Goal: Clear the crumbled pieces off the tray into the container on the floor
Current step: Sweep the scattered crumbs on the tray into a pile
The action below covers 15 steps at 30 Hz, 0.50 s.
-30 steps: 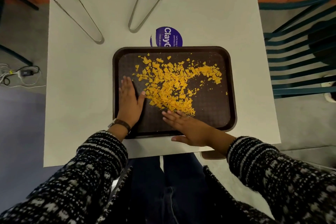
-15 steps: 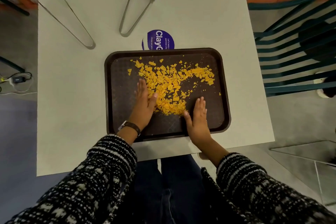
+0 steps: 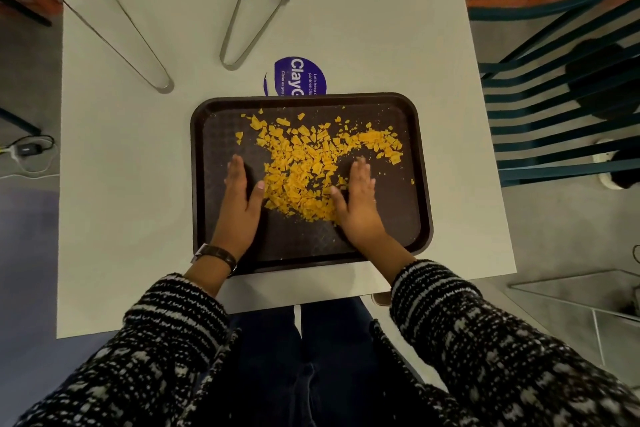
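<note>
A: What are the hands gripping?

B: Nothing. The left hand (image 3: pixel 239 204) and right hand (image 3: pixel 360 208) are both lying flat on the tray (image 3: pixel 398 229). The fingers are straight and held together, and each thumb is angling in toward the crumbs (image 3: pixel 301 170).

A: Why flat like that?

B: I think they are acting as 2 walls. They are bracketing the near part of the pile, with the thumbs touching its edges, so the person is probably herding the loose bits into 1 heap before moving them.

A: Where are the crumbs sitting?

B: All are on the tray. Most are lying between the hands, a tail is trailing to the far right, and stray specks are lying past the right hand.

A: And the arms?

B: Both forearms are reaching forward from the lap over the near rim, wrists low and roughly parallel.

A: Is the container showing?

B: A clear box (image 3: pixel 571 291) is standing on the floor to the right, below the table (image 3: pixel 138 184). It is likely the container, though only its edges are reading clearly.

A: Anything else?

B: 2 tongs (image 3: pixel 256 10) are lying unused beyond the tray.
</note>
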Available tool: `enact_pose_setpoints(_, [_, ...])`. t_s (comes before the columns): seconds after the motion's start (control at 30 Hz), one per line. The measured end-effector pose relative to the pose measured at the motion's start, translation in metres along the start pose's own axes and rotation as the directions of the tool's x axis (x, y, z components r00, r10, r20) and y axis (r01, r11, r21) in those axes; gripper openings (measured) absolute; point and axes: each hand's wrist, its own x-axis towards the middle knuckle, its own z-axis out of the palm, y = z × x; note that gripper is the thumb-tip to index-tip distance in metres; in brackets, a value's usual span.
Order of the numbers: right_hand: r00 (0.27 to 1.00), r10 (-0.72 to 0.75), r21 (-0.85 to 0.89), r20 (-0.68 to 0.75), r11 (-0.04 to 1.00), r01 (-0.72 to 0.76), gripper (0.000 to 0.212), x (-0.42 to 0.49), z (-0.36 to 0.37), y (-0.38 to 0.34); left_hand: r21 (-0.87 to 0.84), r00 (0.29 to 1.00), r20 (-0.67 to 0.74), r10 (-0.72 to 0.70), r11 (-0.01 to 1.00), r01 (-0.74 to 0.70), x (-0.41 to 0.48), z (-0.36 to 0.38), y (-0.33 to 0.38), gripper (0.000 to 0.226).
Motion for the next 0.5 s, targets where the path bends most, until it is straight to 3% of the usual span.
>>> enact_pose_setpoints(0.1, [0.971,-0.211,0.031,0.107,0.977,0.209,0.070,-0.007,0.010,-0.016,0.002,1.000,0.003,-0.012,1.000,0.012,-0.002,0.002,0.000,0.064])
enact_pose_setpoints(0.17, [0.977,-0.210,0.035,0.038,0.977,0.209,0.069,-0.007,0.009,-0.016,0.004,1.000,0.000,-0.011,1.000,0.011,-0.002,0.002,0.002,0.064])
enact_pose_setpoints(0.27, [0.991,-0.011,-0.060,-0.136,0.998,0.003,0.071,0.001,-0.006,0.001,-0.003,1.000,-0.001,-0.011,1.000,0.011,0.000,0.001,0.004,0.063])
enact_pose_setpoints(0.37, [0.964,0.209,-0.086,-0.167,0.971,-0.225,0.074,0.007,-0.015,0.014,-0.003,1.000,-0.014,-0.008,1.000,0.008,0.000,0.001,0.004,0.063])
enact_pose_setpoints(0.43, [0.989,0.134,-0.069,-0.070,0.988,-0.138,0.076,0.003,-0.008,0.008,0.001,1.000,-0.022,-0.015,1.000,0.015,0.000,0.001,0.004,0.063])
enact_pose_setpoints(0.5, [0.996,-0.065,-0.001,0.054,0.998,0.065,0.074,-0.005,0.002,-0.006,0.009,1.000,-0.018,-0.018,1.000,0.018,0.000,0.003,0.004,0.063])
